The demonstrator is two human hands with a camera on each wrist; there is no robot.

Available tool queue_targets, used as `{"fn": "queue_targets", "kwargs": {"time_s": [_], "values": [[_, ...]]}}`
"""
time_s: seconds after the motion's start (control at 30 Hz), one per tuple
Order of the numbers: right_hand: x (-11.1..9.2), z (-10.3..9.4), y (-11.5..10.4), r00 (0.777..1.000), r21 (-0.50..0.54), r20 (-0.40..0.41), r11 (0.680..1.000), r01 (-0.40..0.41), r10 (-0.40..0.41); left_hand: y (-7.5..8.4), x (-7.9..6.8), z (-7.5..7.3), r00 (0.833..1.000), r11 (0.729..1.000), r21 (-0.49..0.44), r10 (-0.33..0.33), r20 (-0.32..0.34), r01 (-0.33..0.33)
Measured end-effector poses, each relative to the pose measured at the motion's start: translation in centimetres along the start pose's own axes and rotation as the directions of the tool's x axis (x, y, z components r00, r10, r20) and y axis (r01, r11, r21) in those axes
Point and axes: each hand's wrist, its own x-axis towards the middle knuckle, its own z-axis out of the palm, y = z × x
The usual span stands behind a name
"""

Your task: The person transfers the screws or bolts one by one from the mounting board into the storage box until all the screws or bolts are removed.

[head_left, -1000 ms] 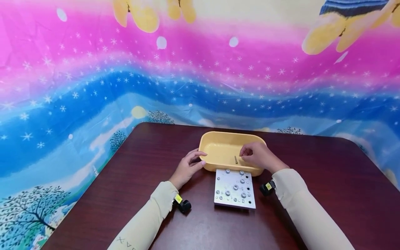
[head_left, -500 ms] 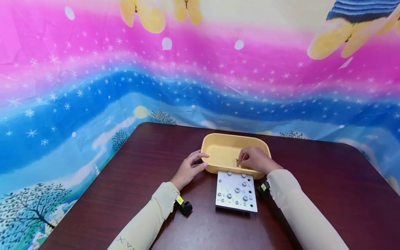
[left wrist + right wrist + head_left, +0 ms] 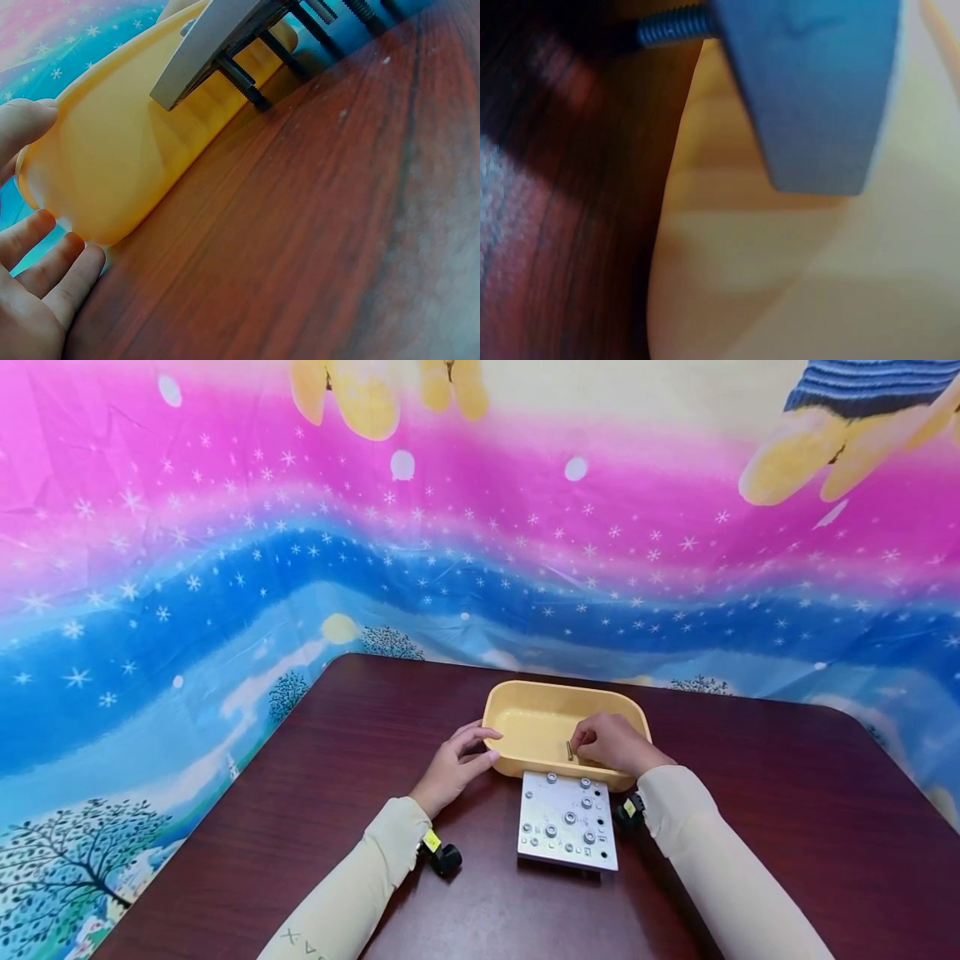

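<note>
A yellow plastic tub stands on the table. My left hand holds its left end, with a fingertip over the rim and the thumb at the outer wall; in the left wrist view several fingertips lie against the end wall. My right hand is inside the tub, its fingers curled, the fingertips pinching a small screw near the front wall. In front of the tub a metal plate with several socket-head screws and holes rests on threaded screws that stick out below it.
The dark red wooden table has rounded back corners. A printed fabric backdrop hangs behind and left of it. Small black wrist cameras sit on both wrists. The plate's far edge is close against the tub.
My right hand has lowered into the tub and its fingertips have closed on the screw. The left hand stays at the tub's end. The head view has shifted slightly.
</note>
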Motion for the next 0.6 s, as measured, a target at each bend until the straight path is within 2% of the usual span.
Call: {"fn": "queue_targets", "kwargs": {"time_s": [0.4,0.6], "values": [[-0.7,-0.7,-0.3,0.999,0.036,-0.034,0.999,-0.037,0.038,-0.4,0.1,0.2,1.0,1.0,-0.001,0.0,0.001,0.0],[-2.3,-1.9,-1.5,0.992,0.063,-0.121,0.996,0.055,-0.047,-0.4,0.1,0.1,1.0,1.0,0.005,-0.006,-0.006,0.006]]}}
